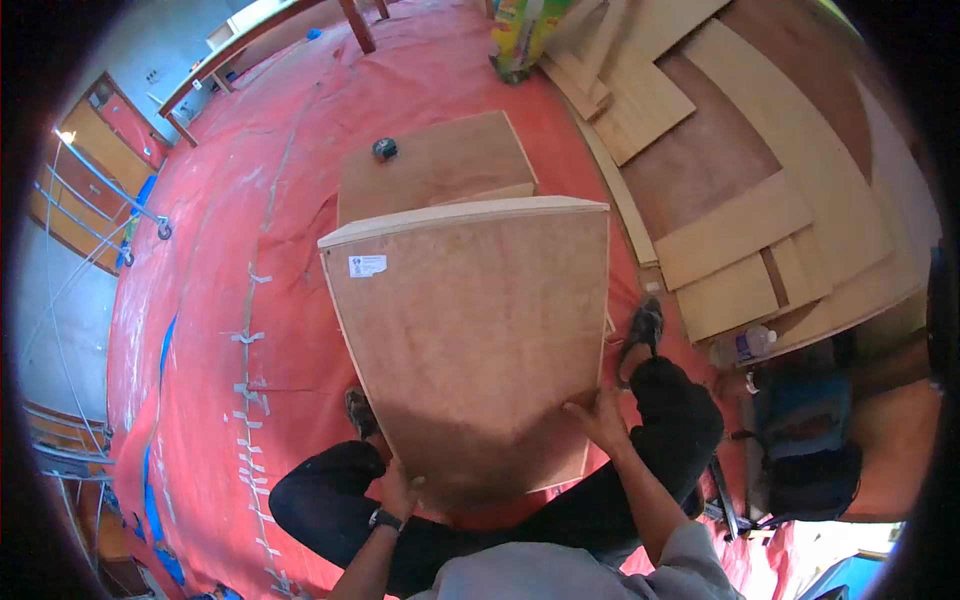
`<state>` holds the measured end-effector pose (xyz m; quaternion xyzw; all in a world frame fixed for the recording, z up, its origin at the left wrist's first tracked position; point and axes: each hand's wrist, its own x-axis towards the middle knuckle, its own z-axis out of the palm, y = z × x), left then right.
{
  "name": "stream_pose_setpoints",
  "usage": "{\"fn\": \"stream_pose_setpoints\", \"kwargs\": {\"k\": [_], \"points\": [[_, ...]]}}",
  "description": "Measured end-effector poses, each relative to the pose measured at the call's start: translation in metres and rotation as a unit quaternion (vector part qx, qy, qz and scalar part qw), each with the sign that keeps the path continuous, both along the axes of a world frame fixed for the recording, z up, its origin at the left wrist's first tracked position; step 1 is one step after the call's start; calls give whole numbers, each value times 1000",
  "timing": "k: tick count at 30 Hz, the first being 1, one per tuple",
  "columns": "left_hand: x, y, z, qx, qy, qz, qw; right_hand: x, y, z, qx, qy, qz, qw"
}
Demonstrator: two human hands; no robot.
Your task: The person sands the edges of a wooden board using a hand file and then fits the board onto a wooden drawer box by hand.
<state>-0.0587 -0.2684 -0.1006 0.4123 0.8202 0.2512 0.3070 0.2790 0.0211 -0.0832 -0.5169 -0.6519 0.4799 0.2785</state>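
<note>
Between my knees stands a large boxy plywood piece (470, 330), its broad brown face toward me and a paler board along its far edge. A small white label (367, 265) sticks to its upper left corner. My left hand (400, 490) grips its near left edge, fingers partly hidden. On the right edge, my right hand (603, 420) holds it with the thumb over the face and the other fingers around the side. Just beyond lies another plywood panel (440, 165) with a small dark round object (384, 150) on it, perhaps a tape measure.
Red sheeting (210, 300) covers the floor, with taped seams. Cut plywood boards (740, 230) are piled at the right, near a plastic bottle (755, 342). A wheeled metal frame (110, 210) stands at the left, a long wooden table (240, 45) at the back left.
</note>
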Motion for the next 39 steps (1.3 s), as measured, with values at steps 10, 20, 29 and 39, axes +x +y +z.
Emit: {"fn": "stream_pose_setpoints", "kwargs": {"k": [10,20,29,39], "points": [[-5,7,4,-65,-12,-63,996,6,2,17,-77,-64,43,994],[-12,-23,-35,-166,150,-132,966,5,-7,-8,-47,-97,79,991],[45,102,123,-338,312,-176,870,-5,4,36,-136,-259,74,954],[99,338,229,256,400,-211,855,-10,12,65,37,-156,17,987]]}}
